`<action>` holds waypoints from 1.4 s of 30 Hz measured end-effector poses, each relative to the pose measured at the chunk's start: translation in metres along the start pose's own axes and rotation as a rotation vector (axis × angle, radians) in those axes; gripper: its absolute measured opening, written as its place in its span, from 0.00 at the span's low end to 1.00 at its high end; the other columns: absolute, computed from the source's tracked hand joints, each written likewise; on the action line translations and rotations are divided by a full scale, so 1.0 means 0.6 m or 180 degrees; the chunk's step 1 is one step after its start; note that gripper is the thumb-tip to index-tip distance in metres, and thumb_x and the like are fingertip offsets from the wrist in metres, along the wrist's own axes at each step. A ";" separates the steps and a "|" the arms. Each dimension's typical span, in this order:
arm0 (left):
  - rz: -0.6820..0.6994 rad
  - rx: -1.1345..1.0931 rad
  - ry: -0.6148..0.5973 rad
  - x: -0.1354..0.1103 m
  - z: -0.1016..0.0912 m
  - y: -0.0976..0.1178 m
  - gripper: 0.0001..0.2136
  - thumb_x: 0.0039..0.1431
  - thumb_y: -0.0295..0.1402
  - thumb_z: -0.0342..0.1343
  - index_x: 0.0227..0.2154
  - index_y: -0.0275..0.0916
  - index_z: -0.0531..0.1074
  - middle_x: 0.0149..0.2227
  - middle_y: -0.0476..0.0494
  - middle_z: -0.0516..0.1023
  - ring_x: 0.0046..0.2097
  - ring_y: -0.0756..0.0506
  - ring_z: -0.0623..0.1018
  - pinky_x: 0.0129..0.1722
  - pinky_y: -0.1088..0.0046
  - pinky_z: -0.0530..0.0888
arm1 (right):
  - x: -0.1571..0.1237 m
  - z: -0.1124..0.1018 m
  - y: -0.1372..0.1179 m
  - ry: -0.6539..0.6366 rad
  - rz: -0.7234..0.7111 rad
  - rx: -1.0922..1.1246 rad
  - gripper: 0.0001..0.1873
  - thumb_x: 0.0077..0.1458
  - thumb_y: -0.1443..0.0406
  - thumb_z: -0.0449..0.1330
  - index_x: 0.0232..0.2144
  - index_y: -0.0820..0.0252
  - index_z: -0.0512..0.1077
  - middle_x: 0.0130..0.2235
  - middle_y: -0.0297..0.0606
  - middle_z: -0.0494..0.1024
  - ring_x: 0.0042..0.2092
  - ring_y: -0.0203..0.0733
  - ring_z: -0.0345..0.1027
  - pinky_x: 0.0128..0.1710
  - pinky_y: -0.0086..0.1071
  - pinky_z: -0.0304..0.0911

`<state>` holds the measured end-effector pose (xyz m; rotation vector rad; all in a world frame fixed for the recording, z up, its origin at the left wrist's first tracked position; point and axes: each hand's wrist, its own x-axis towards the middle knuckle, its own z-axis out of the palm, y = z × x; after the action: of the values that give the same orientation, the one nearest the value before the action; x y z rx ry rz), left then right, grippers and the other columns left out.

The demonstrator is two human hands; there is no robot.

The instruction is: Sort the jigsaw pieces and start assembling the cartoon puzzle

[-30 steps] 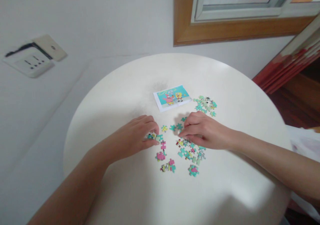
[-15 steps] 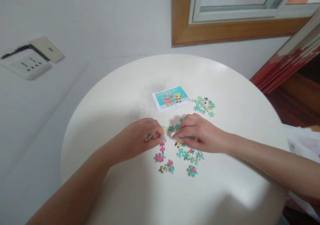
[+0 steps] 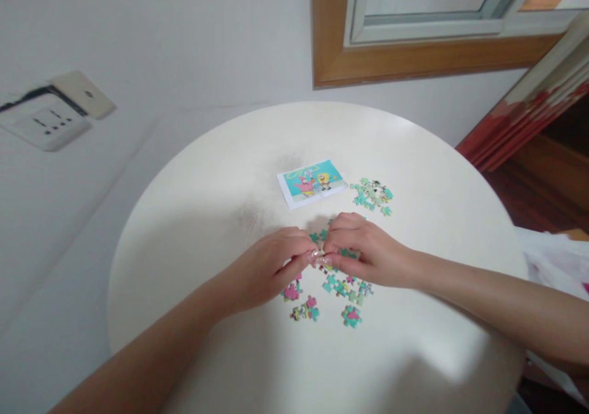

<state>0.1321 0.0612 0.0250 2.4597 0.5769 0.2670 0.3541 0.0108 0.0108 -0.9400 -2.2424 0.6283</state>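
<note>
My left hand (image 3: 284,257) is closed in a pinch over the middle of the white round table (image 3: 221,365). Its fingertips meet those of my right hand (image 3: 363,248), also pinched. A small pale sliver of a puzzle piece shows between the fingertips; most of it is hidden. Loose jigsaw pieces (image 3: 340,287) in teal, pink and yellow lie beneath and in front of my right hand. Near my left wrist are a pink piece (image 3: 291,291) and a joined cluster (image 3: 305,310). A teal piece with pink (image 3: 351,316) lies closer to me.
Beyond the hands lies a picture card (image 3: 313,184) with cartoon figures. Right of it sits a small heap of puzzle pieces (image 3: 372,194). A wall socket (image 3: 50,122) is at left, a wood-framed window (image 3: 414,58) behind, and a red and white curtain (image 3: 510,110) at right.
My left hand has moved right until its fingertips meet my right hand's. My right hand has stayed nearly in place. The whole view has shifted slightly.
</note>
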 end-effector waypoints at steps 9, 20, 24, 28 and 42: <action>-0.0043 0.0256 0.0392 -0.006 -0.011 -0.014 0.14 0.71 0.32 0.43 0.44 0.39 0.75 0.42 0.45 0.80 0.46 0.45 0.76 0.48 0.67 0.70 | -0.009 -0.081 0.086 0.0348 0.0305 -0.0884 0.14 0.67 0.60 0.52 0.31 0.58 0.72 0.31 0.38 0.74 0.37 0.42 0.65 0.41 0.38 0.58; 0.0081 0.0400 0.0605 -0.006 -0.015 -0.025 0.13 0.70 0.32 0.45 0.44 0.39 0.76 0.42 0.45 0.80 0.45 0.46 0.76 0.48 0.69 0.71 | -0.022 -0.104 0.177 0.0390 0.1142 -0.2138 0.18 0.66 0.56 0.50 0.32 0.58 0.73 0.37 0.44 0.72 0.42 0.49 0.61 0.42 0.42 0.53; 0.0086 0.0440 0.0656 -0.006 -0.017 -0.025 0.12 0.70 0.32 0.46 0.43 0.39 0.76 0.41 0.45 0.79 0.45 0.46 0.77 0.47 0.70 0.71 | -0.011 -0.096 0.178 0.0403 0.1188 -0.2201 0.16 0.65 0.58 0.51 0.34 0.58 0.75 0.40 0.45 0.72 0.43 0.51 0.60 0.42 0.42 0.52; 0.0074 0.0422 0.0675 -0.005 -0.018 -0.026 0.11 0.70 0.32 0.47 0.44 0.40 0.75 0.41 0.46 0.79 0.45 0.47 0.76 0.47 0.70 0.71 | -0.008 -0.089 0.174 0.0361 0.1176 -0.2204 0.15 0.64 0.57 0.52 0.34 0.57 0.76 0.41 0.46 0.72 0.44 0.52 0.60 0.42 0.42 0.52; 0.0038 0.0547 0.0736 -0.009 -0.024 -0.031 0.11 0.69 0.31 0.48 0.45 0.40 0.75 0.41 0.46 0.79 0.45 0.46 0.76 0.47 0.69 0.71 | -0.018 -0.114 0.113 0.0154 0.0134 -0.1150 0.11 0.64 0.63 0.55 0.39 0.58 0.77 0.37 0.40 0.76 0.41 0.43 0.67 0.46 0.38 0.60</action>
<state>0.1165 0.0795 0.0252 2.6171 0.7083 0.5321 0.4386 0.0579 0.0120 -1.1643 -2.3409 0.2153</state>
